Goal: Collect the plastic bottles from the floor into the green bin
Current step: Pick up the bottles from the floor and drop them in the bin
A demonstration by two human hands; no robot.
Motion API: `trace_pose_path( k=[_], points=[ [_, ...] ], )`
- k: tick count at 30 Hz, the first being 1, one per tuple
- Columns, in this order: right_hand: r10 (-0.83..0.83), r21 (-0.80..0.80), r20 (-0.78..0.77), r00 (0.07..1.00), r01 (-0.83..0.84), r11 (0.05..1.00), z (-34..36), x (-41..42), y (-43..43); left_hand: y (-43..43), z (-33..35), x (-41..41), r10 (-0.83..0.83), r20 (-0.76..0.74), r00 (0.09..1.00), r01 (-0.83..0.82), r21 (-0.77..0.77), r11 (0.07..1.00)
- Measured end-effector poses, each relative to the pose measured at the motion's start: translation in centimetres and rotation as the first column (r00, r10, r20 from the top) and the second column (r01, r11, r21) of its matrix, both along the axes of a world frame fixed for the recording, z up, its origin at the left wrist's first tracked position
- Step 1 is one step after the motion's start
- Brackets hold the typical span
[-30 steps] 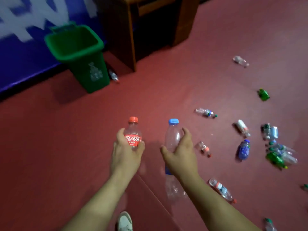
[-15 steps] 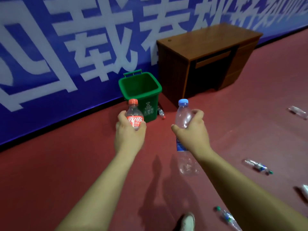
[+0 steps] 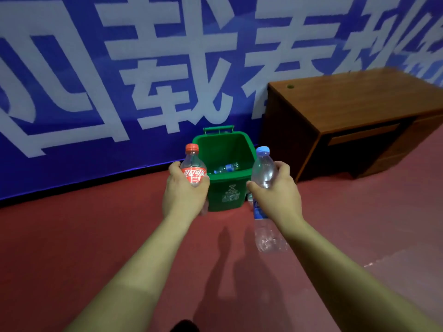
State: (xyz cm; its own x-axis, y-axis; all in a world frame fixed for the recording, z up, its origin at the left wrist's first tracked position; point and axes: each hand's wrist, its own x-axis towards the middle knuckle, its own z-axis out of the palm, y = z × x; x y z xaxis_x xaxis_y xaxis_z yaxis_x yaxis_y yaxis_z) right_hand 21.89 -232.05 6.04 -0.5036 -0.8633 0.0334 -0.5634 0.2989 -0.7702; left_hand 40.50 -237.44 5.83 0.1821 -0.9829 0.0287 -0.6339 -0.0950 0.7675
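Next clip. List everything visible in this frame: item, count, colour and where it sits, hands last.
bin: 1, green, open, on floor against banner
bottle in bin: at least 1, clear with blue, lying inside
cola bottle: 1, clear, red cap and label, in left hand
water bottle: 1, clear, blue cap, in right hand
desk: 1, brown wood, right of bin
banner: 1, blue with white characters, behind
floor: red
hands: left, right, each gripping a bottle
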Motion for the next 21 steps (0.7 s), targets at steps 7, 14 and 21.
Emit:
trace_pose_path(
  k=[7,14,21],
  points=[
    [0.045,0.011,-0.070,0.997,-0.044,0.999,-0.7,-1.7,-18.2,-17.2,-2.8,-2.2,0.018,-0.035,0.999,-0.017,0.023,1.000],
    [0.021,0.069,-0.057,0.998,-0.017,0.998,-1.9,-3.7,-32.5,-32.9,-3.4,-4.8,-0.051,0.009,0.999,0.050,0.081,0.995],
    [0.061,0.144,-0.010,0.998,-0.059,0.988,-6.2,-6.9,-44.2,-43.3,-8.5,-8.5,-0.072,0.049,0.996,0.060,0.215,0.975]
  ],
)
